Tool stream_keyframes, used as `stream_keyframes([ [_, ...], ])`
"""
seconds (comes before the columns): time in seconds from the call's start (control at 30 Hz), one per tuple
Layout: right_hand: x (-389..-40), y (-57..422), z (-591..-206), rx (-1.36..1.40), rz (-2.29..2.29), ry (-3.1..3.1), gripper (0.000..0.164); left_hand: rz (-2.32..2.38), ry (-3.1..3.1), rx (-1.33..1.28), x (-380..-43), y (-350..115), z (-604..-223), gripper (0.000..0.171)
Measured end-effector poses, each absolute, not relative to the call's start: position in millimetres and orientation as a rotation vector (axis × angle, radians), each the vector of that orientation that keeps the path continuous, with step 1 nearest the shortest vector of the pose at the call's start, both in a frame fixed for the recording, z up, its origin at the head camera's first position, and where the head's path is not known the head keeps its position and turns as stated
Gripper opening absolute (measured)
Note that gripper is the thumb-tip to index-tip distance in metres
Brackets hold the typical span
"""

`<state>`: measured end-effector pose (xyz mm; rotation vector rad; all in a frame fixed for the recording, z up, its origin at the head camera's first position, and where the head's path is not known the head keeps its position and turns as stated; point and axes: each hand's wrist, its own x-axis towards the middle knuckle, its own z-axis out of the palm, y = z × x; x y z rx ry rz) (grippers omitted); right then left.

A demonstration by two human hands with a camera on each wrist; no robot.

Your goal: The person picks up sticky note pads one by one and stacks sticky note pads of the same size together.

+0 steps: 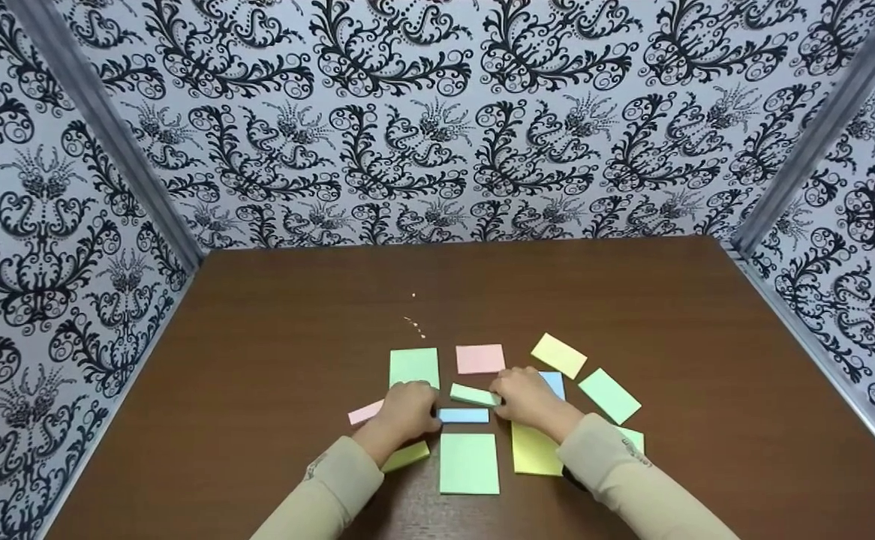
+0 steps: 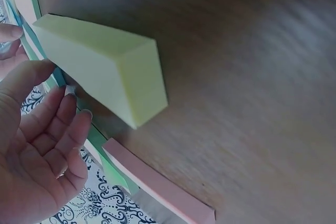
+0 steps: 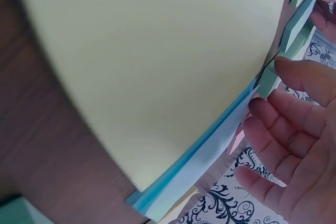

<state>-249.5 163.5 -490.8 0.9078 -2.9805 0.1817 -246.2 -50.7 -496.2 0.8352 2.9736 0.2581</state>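
Observation:
My left hand [image 1: 407, 411] pinches the left end of a narrow blue sticky note pad [image 1: 464, 415] between thumb and fingers. Just beyond it lies a narrow green sticky note pad [image 1: 473, 394], slightly slanted, its right end pinched by my right hand [image 1: 525, 395]. In the left wrist view a thick yellow pad [image 2: 100, 66] stands beside the left hand [image 2: 42, 145], with a narrow pink pad [image 2: 157, 182] past it. A large yellow pad [image 3: 157, 66] and a blue pad [image 3: 194, 156] lie beside the right hand [image 3: 294, 129] in the right wrist view.
Square green pads lie in front [image 1: 469, 465] and at the back left [image 1: 413, 366]. Pink [image 1: 480, 358], yellow [image 1: 559, 355] and green [image 1: 610, 396] pads spread around the back and right. Small pale crumbs dot the brown table [image 1: 295, 315]. Patterned walls [image 1: 437, 150] enclose it.

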Motion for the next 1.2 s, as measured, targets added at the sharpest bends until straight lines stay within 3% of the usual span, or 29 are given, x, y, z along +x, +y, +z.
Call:
stream_keyframes([
  [0.13,-249.1,160.0,-493.0,0.863,0.184,-2.997,0.014,0.285,2.948,0.814,-246.2,-52.3,-496.1,0.017],
  [0.4,-247.8,157.4,-496.3,0.808,0.196,-2.97,0.004,0.306,2.919,0.816,-246.3,-53.0,-495.9,0.018],
  [1.2,-245.3,160.0,-481.5,0.948,0.189,-2.911,0.006,0.352,2.918,0.773,-248.3,-53.4,-497.1,0.012],
])
